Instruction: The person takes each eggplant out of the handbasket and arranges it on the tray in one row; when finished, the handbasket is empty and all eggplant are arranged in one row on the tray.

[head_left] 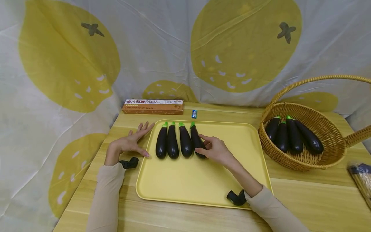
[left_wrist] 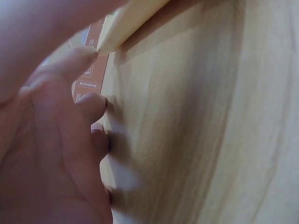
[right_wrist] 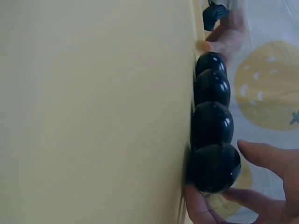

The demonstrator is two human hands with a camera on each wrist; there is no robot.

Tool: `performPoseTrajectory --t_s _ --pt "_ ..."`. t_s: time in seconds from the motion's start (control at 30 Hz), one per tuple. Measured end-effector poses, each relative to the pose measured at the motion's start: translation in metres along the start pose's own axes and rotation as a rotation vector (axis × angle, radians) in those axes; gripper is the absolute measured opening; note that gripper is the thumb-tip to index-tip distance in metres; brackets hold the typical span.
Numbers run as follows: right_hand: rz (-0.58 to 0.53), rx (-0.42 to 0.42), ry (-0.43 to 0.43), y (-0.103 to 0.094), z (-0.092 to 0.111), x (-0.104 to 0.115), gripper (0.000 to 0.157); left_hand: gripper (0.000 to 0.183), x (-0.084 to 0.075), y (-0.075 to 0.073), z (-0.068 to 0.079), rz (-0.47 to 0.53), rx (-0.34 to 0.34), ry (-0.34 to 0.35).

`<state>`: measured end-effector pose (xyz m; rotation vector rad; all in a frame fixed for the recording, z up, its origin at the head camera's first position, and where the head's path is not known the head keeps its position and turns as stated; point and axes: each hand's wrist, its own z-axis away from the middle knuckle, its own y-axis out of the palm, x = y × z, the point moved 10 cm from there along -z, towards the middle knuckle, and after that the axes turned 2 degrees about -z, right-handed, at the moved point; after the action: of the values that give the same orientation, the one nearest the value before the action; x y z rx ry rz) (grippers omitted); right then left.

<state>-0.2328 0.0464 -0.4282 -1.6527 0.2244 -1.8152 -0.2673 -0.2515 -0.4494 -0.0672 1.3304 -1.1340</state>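
Several dark eggplants (head_left: 186, 143) with green tops lie side by side at the left of a yellow tray (head_left: 203, 183). My right hand (head_left: 215, 149) grips the rightmost eggplant (head_left: 197, 140) of the row, thumb and fingers on opposite sides of it. The right wrist view shows the rounded end of this eggplant (right_wrist: 215, 168) between the fingers. My left hand (head_left: 131, 140) is at the tray's left edge with fingers spread and thumb at the rim. In the left wrist view, the fingertips of the left hand (left_wrist: 56, 140) rest on the wooden table.
A wicker basket (head_left: 333, 135) with a tall handle holds several more eggplants on the right. Behind the tray lie a pasta box (head_left: 152, 107) and a small blue-green packet (head_left: 194, 113). A clear-wrapped bundle (head_left: 362, 177) sits at the right edge. A lemon-print curtain (head_left: 162, 48) hangs behind.
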Motion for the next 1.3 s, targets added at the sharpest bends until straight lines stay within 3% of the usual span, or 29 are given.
performPoseTrajectory --t_s 0.3,1.3 --pt "0.031 0.026 -0.008 -0.004 -0.002 -0.003 0.061 0.132 0.0 0.0 -0.002 0.005 -0.003 0.005" --pt "0.038 0.069 -0.02 0.011 -0.009 0.011 0.062 0.13 0.006 0.001 -0.002 -0.022 -0.013 0.01"
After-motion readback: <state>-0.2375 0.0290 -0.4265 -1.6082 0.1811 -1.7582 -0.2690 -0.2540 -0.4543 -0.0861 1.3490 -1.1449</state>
